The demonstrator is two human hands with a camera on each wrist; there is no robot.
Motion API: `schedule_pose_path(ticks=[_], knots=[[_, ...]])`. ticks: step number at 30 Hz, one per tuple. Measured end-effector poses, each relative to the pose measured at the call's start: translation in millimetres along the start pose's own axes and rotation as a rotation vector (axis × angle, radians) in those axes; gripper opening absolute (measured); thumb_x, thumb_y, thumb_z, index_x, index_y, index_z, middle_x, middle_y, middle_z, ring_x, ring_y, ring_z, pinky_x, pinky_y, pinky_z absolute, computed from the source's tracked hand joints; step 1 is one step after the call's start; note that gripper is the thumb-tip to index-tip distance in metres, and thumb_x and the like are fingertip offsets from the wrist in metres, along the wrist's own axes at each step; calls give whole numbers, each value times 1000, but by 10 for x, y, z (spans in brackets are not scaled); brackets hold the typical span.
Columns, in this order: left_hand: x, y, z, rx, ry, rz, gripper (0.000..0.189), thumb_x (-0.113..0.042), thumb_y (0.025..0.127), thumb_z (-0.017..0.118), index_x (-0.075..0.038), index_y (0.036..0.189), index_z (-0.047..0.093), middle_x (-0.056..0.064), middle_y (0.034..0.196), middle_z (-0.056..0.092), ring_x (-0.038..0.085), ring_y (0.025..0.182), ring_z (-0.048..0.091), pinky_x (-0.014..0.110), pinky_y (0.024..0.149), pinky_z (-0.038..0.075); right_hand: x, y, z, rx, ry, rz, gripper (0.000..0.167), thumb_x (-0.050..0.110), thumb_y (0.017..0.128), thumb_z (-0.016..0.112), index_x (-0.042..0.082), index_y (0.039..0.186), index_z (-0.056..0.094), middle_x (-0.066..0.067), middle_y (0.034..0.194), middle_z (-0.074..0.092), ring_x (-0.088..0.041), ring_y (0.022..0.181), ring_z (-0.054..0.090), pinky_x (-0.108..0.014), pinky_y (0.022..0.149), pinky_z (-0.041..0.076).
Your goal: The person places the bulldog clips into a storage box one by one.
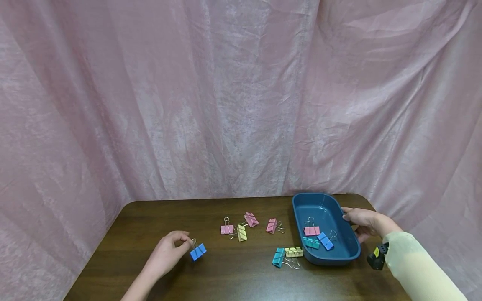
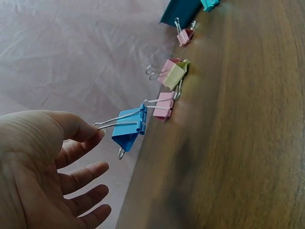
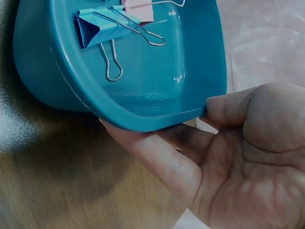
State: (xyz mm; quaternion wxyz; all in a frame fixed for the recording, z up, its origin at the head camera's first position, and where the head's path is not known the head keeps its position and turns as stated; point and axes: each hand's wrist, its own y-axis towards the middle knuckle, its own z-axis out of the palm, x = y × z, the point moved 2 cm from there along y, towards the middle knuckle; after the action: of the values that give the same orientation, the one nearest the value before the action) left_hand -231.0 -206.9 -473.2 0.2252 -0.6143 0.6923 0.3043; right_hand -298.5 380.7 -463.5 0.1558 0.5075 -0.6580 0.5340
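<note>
Between thumb and index finger, my left hand (image 1: 170, 252) pinches a wire handle of a blue binder clip (image 1: 198, 252). In the left wrist view that clip (image 2: 128, 125) hangs off the fingertips, the other fingers spread loosely below. At the right, my right hand (image 1: 367, 221) grips the side wall of a blue plastic tray (image 1: 348, 240), thumb on the rim and fingers under its outside, as the right wrist view shows. Inside the tray lie a pink binder clip (image 1: 311, 231), a teal binder clip (image 1: 311, 243) and another blue binder clip (image 1: 325, 241).
Mid-table are a pink clip (image 1: 227, 229), a yellow clip (image 1: 242, 233) and two more pink clips, one (image 1: 251, 219) behind and one (image 1: 271, 226) rightward. Near the tray's left side lie a teal clip (image 1: 278, 257) and a yellow clip (image 1: 293, 252). A pink curtain (image 1: 226, 104) hangs behind the wooden table.
</note>
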Motion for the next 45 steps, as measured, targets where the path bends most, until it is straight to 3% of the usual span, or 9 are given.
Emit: schedule_pose_path(ticks=[14,29,45], knots=[[-180,29,21,12,-40,35,11,-23,95,71,-26,85,74,5,128,68,32,126,58,54,104,43,16,2,0,-6,-2,2,58,11,109,30,7,162,8,-39,132,47,-41,84,72,-54,70,60],[-409,68,120,8,-76,99,12,-21,94,72,-25,82,73,1,123,69,31,124,60,54,104,43,23,3,3,-6,-17,-17,57,11,110,30,5,162,7,-39,130,48,-44,85,71,-54,69,60],[-566,134,260,35,-123,115,12,-21,94,72,-26,83,73,1,124,68,31,125,58,55,106,41,12,7,2,-13,-26,-11,58,11,109,31,6,162,8,-38,130,50,-41,82,72,-53,69,60]])
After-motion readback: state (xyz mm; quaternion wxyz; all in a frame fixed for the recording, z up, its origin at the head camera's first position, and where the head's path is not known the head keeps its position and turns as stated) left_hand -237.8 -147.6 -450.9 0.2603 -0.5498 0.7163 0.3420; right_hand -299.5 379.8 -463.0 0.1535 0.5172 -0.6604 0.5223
